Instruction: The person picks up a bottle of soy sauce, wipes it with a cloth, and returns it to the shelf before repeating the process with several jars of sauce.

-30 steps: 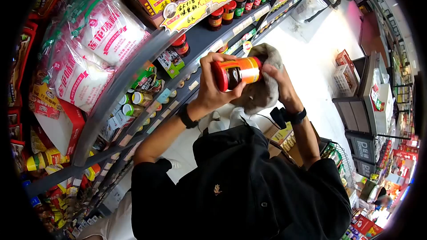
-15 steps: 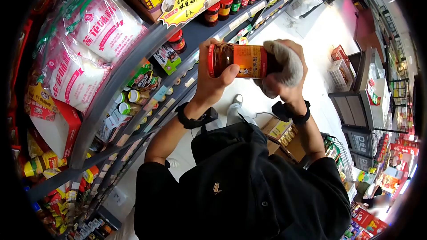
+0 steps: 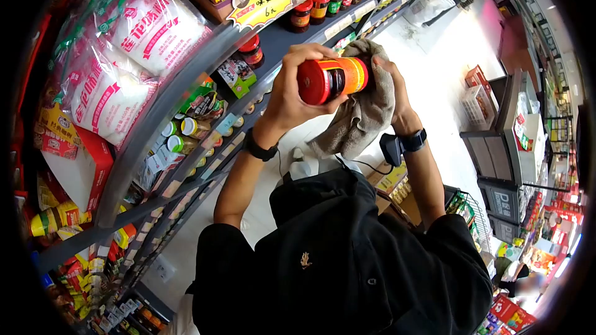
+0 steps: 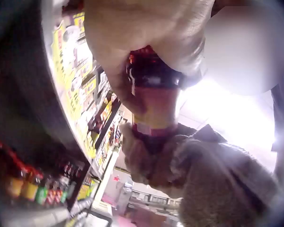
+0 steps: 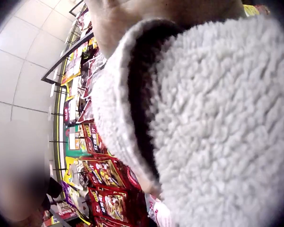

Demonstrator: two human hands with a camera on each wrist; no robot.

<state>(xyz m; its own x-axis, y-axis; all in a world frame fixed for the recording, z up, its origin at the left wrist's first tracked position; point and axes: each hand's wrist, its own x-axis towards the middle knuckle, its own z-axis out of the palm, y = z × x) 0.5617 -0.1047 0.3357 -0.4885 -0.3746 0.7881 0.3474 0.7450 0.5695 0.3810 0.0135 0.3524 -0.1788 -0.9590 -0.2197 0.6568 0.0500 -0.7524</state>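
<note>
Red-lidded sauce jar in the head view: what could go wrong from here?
The left hand grips the red-lidded, orange-labelled sauce jar on its side over the white tiled floor; a slip could drop it. The right hand presses the grey fluffy cloth against it, which might push it loose.

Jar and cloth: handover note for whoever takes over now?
Left grip holds the jar on its side, red lid toward the head camera.
Right grip holds the cloth against the jar's base end.
Done: jar is off the shelf, cloth on it.
Left: probably finish wiping, then set it back by the other jars. How clean it is, I cannot tell.
</note>
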